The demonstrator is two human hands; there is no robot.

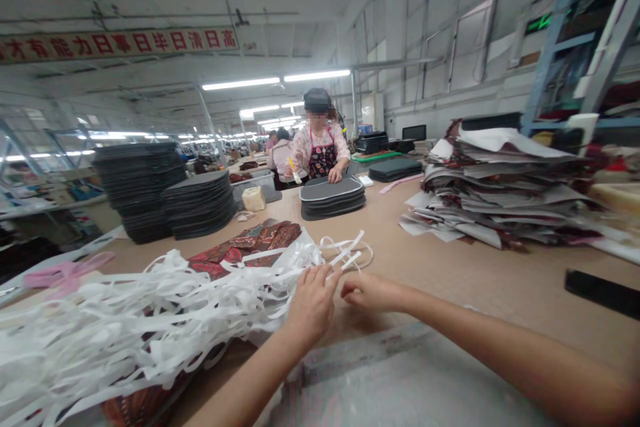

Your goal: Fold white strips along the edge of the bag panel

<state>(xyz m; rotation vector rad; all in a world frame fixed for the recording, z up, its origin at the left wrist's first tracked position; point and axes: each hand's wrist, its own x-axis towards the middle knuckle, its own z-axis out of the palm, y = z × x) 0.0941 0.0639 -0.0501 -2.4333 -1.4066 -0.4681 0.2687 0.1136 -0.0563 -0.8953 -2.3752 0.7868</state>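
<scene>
A large tangled heap of white strips (165, 320) spreads across the left of the table. My left hand (314, 297) rests at its right end, with fingers stretched out over the strips. Close beside it, my right hand (373, 292) is closed with its fingers curled inward. Whatever those fingers hold, if anything, is hidden. Loose white strip ends (350, 252) loop out just beyond both hands. Folded brown and red patterned fabric (255, 243) lies behind the heap, partly covered by it.
Tall stacks of dark panels (143, 187) stand at the back left. Opposite, a co-worker (320, 147) with a brush leans over a pile of grey panels (333, 203). At right are layered paper and fabric (495, 180) and a black flat object (603, 292). Pink strips (70, 273) lie left.
</scene>
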